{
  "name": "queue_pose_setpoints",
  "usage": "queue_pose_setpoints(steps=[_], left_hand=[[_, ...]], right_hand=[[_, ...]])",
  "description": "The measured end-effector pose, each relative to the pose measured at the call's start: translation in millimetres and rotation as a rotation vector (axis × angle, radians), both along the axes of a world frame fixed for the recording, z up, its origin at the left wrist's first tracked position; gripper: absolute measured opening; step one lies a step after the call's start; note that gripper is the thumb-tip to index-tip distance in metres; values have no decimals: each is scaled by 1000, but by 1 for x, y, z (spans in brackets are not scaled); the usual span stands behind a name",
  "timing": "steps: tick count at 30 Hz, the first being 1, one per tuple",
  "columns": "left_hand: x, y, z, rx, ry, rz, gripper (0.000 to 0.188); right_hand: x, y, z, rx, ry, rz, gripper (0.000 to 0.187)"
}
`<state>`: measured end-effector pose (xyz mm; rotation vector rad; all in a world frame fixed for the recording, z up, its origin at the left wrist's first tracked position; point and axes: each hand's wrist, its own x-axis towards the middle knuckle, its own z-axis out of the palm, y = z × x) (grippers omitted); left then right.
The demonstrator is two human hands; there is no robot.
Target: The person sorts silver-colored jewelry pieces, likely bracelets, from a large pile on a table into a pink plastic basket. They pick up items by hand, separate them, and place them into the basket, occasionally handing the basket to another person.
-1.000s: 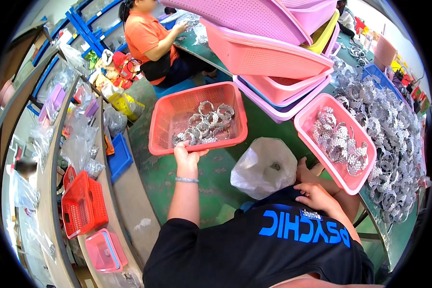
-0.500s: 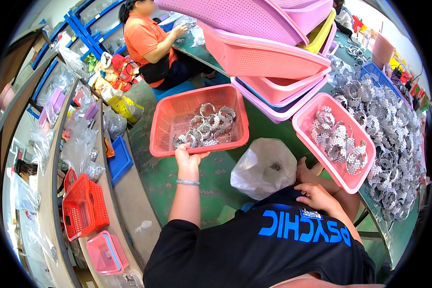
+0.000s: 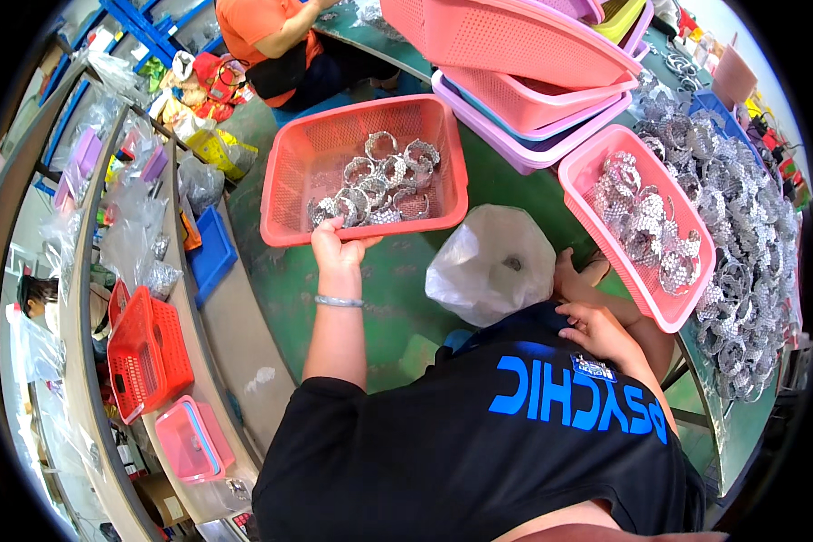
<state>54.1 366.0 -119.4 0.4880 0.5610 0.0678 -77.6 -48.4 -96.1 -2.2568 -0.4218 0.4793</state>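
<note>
My left hand [image 3: 338,246] is closed on the near rim of a coral-pink perforated plastic basket [image 3: 289,163], thumb up over the edge. Several silvery, wide-linked bracelets [image 3: 390,172] lie loose in that basket, mostly toward its right side. My right hand [image 3: 598,329] rests in front of my body at the right, fingers loosely bent and apart, with nothing visible in it. A second pink basket [image 3: 590,223] with similar bracelets [image 3: 641,212] sits just beyond it, near the table's edge.
A large heap of silvery bracelets [image 3: 741,262] covers the right table. Stacked pink and purple baskets [image 3: 533,99] stand ahead. A white plastic bag [image 3: 488,275] is between me and them. Shelves with a red basket [image 3: 158,361] run along the left. A person in orange [image 3: 260,32] sits ahead.
The view has tipped, so most things sit higher in the picture. My left hand still grips the coral-pink basket; my right hand has barely moved.
</note>
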Motion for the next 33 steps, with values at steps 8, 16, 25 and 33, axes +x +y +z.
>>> queue_pose_setpoints(steps=[8, 16, 25, 33], left_hand=[[-12, 11, -8, -54, -40, 53, 57], [-22, 1, 9, 15, 1, 57, 56], [-22, 3, 12, -26, 44, 43, 53], [-32, 14, 19, -28, 39, 2, 55]], right_hand=[[2, 3, -4, 0, 33, -44, 35], [1, -2, -12, 22, -19, -45, 38], [-2, -5, -11, 12, 12, -54, 37], [2, -1, -9, -12, 41, -44, 38]])
